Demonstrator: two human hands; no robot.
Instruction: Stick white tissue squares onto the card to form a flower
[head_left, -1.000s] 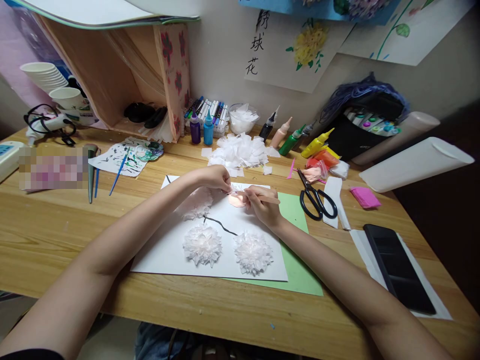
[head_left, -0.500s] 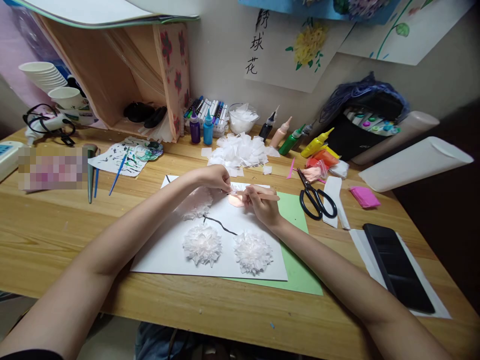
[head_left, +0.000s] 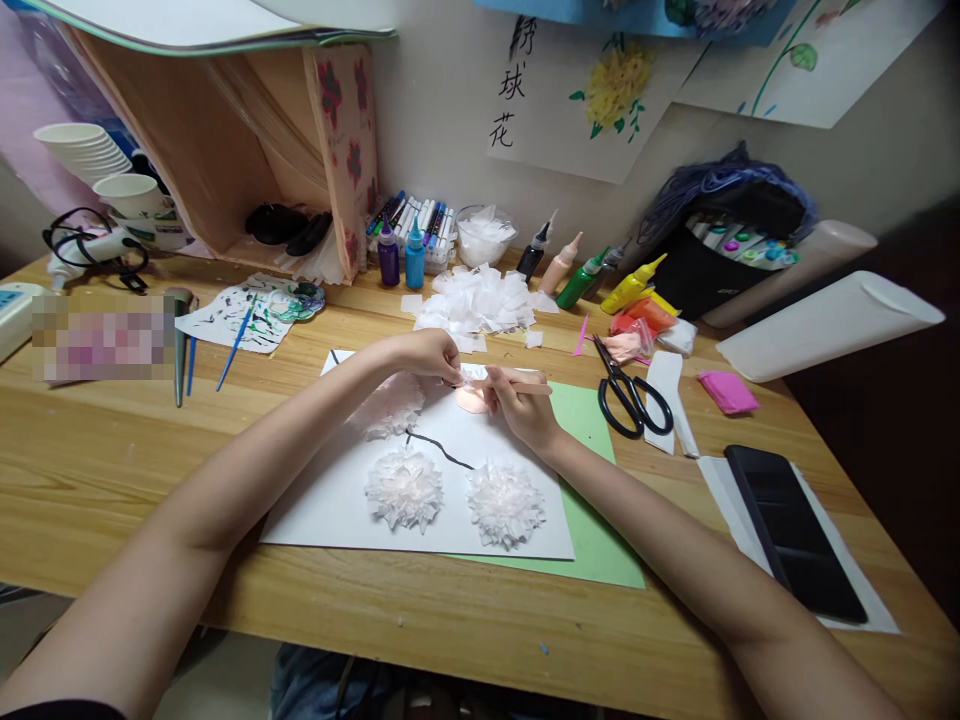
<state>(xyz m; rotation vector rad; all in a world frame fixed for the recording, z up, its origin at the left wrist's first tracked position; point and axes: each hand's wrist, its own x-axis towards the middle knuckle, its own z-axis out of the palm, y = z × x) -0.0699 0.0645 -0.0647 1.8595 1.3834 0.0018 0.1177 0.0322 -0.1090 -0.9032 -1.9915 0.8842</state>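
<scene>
Head view: a wooden table [head_left: 90,440] seen from above, both forearms reaching in from the near edge.
Far left: stacked paper cups [head_left: 79,150], and nearer, a paint-smeared sheet [head_left: 240,315] with a blue brush [head_left: 236,345] lying across it.
Left hand [head_left: 431,355]: fingers pinched narrow on a small tissue piece [head_left: 471,380] at the far edge of the white sheet [head_left: 337,500].
Glue patch: a pinkish spot [head_left: 471,400] on the white sheet, just near of the tissue piece and between the 2 hands.
Right hand [head_left: 525,410]: closed around a thin wooden stick [head_left: 525,386], whose tip meets the tissue piece beside the left fingertips.
Tissue flowers: 2 finished ones [head_left: 405,487] [head_left: 505,503] on the near half of the sheet, a 3rd [head_left: 390,410] partly under the left wrist.
Far middle: a heap of white tissue squares [head_left: 476,300], paint bottles [head_left: 401,255] behind it.
Green sheet [head_left: 592,540]: under the white sheet, showing on its right.
Right: black scissors [head_left: 634,400] lying flat, well apart from the right hand; a dark phone [head_left: 795,535] further right and nearer.
</scene>
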